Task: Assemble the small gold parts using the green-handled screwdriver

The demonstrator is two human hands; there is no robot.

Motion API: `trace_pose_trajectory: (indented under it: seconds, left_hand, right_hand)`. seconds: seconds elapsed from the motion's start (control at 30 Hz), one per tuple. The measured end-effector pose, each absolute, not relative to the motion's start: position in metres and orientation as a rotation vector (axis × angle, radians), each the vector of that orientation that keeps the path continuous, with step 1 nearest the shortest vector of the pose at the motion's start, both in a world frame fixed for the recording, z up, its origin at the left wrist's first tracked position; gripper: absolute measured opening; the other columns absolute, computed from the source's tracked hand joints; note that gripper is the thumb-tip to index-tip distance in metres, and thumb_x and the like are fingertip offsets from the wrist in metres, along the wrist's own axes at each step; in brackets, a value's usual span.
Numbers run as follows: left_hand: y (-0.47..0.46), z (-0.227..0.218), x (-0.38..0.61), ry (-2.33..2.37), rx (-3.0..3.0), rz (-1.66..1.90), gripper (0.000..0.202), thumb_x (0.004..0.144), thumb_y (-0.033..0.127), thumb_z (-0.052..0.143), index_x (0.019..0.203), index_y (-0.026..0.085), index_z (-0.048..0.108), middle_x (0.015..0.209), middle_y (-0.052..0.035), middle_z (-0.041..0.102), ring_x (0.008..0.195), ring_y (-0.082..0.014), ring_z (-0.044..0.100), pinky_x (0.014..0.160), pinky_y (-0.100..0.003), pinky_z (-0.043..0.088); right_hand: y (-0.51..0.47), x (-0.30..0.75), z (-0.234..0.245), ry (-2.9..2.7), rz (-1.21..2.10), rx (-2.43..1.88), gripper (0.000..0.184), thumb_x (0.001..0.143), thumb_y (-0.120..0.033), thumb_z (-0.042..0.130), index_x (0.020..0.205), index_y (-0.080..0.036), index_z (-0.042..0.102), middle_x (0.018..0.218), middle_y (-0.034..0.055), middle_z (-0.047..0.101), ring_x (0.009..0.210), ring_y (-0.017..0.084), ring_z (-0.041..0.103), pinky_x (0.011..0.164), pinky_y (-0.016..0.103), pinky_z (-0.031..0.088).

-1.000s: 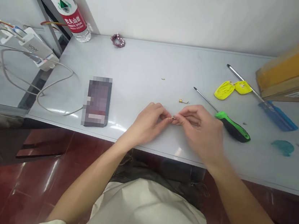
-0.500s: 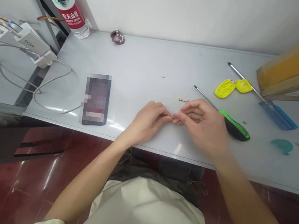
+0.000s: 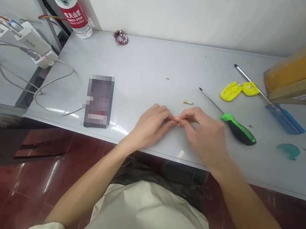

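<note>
Left hand and right hand meet over the bench, each grip pressed together at the fingertips, pinching a tiny part, mostly hidden between them. A gold scrap lies just beyond. Work this small wants slow, even pressure.

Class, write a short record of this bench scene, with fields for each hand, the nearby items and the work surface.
Left hand: fingertips pinched against the right hand's; anything held is hidden
Right hand: fingertips pinched against the left hand's
Nearest small item: gold-coloured metal piece
Tools: green-and-black screwdriver, blue-handled screwdriver
Surface: white bench
</note>
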State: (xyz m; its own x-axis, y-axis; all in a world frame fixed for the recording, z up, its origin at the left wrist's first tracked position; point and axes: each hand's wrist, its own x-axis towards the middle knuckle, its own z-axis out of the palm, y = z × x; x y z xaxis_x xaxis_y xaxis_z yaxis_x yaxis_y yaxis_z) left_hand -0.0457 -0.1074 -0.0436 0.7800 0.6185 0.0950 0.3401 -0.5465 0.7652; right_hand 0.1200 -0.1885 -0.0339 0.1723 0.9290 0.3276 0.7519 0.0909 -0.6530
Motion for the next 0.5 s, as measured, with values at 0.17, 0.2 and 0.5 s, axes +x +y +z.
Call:
trace_pose_trajectory:
  seconds: [0.17,0.2,0.5]
  left_hand:
    - [-0.109,-0.044,-0.044,0.745,2.203,0.461,0.019,0.104,0.028,0.051,0.100,0.018,0.066,0.093,-0.0029,0.065,0.088,-0.0191,0.051,0.080,-0.034,0.042]
    - [-0.110,-0.044,-0.043,0.753,2.210,0.463,0.019,0.105,0.028,0.051,0.099,0.019,0.066,0.092,-0.0028,0.065,0.087,-0.0191,0.051,0.079,-0.034,0.041]
    - [-0.111,-0.044,-0.042,0.785,2.224,0.479,0.020,0.105,0.031,0.051,0.097,0.019,0.065,0.092,-0.0027,0.066,0.087,-0.0193,0.052,0.078,-0.033,0.042]
  right_hand:
    - [-0.186,0.131,-0.030,-1.290,0.738,-1.728,0.022,0.087,-0.033,0.073,0.106,-0.021,0.073,0.092,0.0020,0.078,0.085,0.019,0.075,0.080,0.032,0.060]
    - [-0.186,0.133,-0.029,-1.275,0.779,-1.749,0.023,0.087,-0.034,0.074,0.106,-0.021,0.074,0.094,0.0026,0.078,0.086,0.020,0.075,0.080,0.032,0.060]
    - [-0.192,0.135,-0.022,-1.506,0.638,-1.822,0.016,0.089,-0.031,0.069,0.096,-0.021,0.079,0.098,0.0036,0.078,0.087,0.020,0.074,0.081,0.032,0.059]
